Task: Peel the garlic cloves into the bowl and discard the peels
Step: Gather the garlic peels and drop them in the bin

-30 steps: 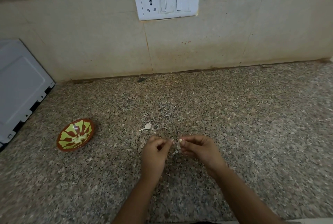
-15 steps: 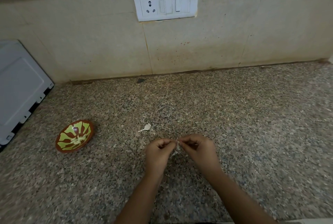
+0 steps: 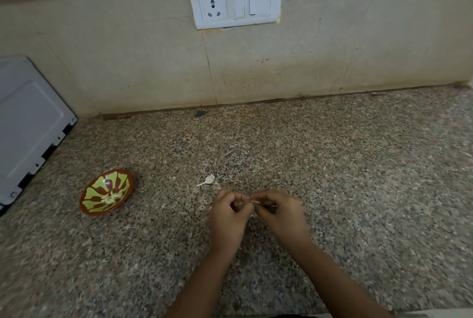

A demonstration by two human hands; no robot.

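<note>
My left hand (image 3: 228, 217) and my right hand (image 3: 279, 212) meet fingertip to fingertip just above the granite counter (image 3: 358, 176). Between them they pinch a small garlic clove (image 3: 254, 201), mostly hidden by the fingers, with a pale bit of skin showing. A small red bowl (image 3: 88, 208) with a green-yellow pattern sits to the left and holds a few peeled cloves (image 3: 110, 197). A white piece of garlic peel with a stem (image 3: 207, 180) lies on the counter just beyond my left hand.
A grey appliance panel (image 3: 28, 123) leans at the far left edge of the counter. A tiled wall with a white socket and switch plate (image 3: 235, 4) rises behind. A small dark chip (image 3: 200, 113) lies at the wall's base.
My hands have closed together so the fingertips meet on the clove, and they have shifted slightly right. The bowl and the loose peel stay where they were.
</note>
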